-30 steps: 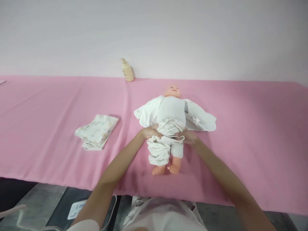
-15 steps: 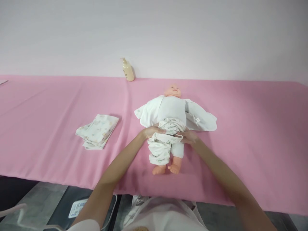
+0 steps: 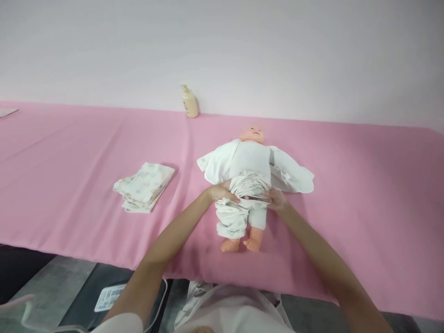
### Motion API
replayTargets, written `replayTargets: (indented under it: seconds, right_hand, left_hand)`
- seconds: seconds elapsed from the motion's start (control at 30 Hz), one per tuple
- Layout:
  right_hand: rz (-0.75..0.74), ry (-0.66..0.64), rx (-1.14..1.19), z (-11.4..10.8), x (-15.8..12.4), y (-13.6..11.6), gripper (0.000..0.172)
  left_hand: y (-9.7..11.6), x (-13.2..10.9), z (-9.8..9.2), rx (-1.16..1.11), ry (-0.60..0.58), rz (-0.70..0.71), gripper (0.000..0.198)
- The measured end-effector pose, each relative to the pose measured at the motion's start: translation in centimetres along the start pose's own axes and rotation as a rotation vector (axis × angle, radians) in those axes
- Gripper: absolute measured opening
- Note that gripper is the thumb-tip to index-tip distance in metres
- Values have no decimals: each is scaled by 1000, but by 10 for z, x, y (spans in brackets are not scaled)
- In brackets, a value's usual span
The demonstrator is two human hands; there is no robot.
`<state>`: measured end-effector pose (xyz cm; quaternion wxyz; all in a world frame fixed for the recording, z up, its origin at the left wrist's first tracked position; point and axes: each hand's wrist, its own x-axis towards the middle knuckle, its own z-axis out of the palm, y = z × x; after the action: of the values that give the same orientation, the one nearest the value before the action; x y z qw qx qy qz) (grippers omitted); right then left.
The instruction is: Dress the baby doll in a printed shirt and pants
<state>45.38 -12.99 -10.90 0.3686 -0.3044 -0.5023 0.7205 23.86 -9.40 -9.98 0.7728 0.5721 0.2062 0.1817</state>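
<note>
Nearest, the doll's feet [image 3: 230, 245] pointed toward the near edge of the pink sheet [image 3: 350, 185], which put its lower body within easy reach of both hands. The left hand [image 3: 222, 191] gripped the pants [image 3: 231, 222] at one hip while the right hand [image 3: 277, 200] seemed to pinch their band at the other, probably keeping it stretched between them. The doll [image 3: 250, 157] lay face up, its jacket [image 3: 293, 175] spread wide, likely leaving the hips uncovered. Folded cloths [image 3: 144, 186] lay leftward; the bottle [image 3: 190, 102] stood farthest, by the wall [image 3: 222, 51], seemingly out of the way
</note>
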Motion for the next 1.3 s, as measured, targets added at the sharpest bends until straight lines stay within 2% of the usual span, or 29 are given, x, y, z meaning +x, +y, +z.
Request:
replayTargets:
  seconds: [0.13, 0.2, 0.27, 0.37, 0.43, 0.57, 0.73, 0.83, 0.9, 1.0, 1.1, 1.2, 1.3]
  right_hand:
    - [31, -20, 94, 8, 0, -5, 49]
    - [38, 25, 93, 14, 1, -8, 54]
    - [-56, 195, 11, 21, 2, -10, 51]
    - [-328, 540, -327, 27, -2, -9, 34]
    - [-440, 631, -596, 24, -9, -2, 30]
    - [-521, 516, -949, 5, -29, 20, 34]
    - [-629, 518, -1177, -8, -48, 32, 49]
    - [-718, 320, -1377, -3, -50, 27, 65]
    - [-742, 160, -1486, 2, -49, 22, 67]
    - [-791, 2, -1598, 3, -45, 19, 59]
    - [-871, -58, -1603, -3, -40, 20, 50]
    - [-860, -46, -1537, -14, -35, 24, 38]
    - [-797, 66, -1386, -18, -31, 27, 21]
  left_hand:
    - [-5, 0, -3, -145, 11, 35, 45]
    - [-4, 0, -2, -203, 33, 22, 44]
    - [1, -1, 1, -224, 76, 29, 52]
    - [11, -5, 7, -190, 116, 52, 73]
    - [17, -7, 11, -126, 114, 55, 79]
    - [24, -8, 16, 64, 94, 54, 77]
    - [37, -11, 20, 276, 92, 106, 72]
    - [53, -18, 24, 568, 152, 124, 68]
    - [65, -24, 29, 803, 196, 124, 62]
    - [79, -32, 40, 1140, 213, 139, 45]
    - [86, -37, 49, 1363, 226, 164, 44]
    - [87, -39, 52, 1417, 222, 140, 51]
    - [88, -42, 50, 1480, 222, 119, 36]
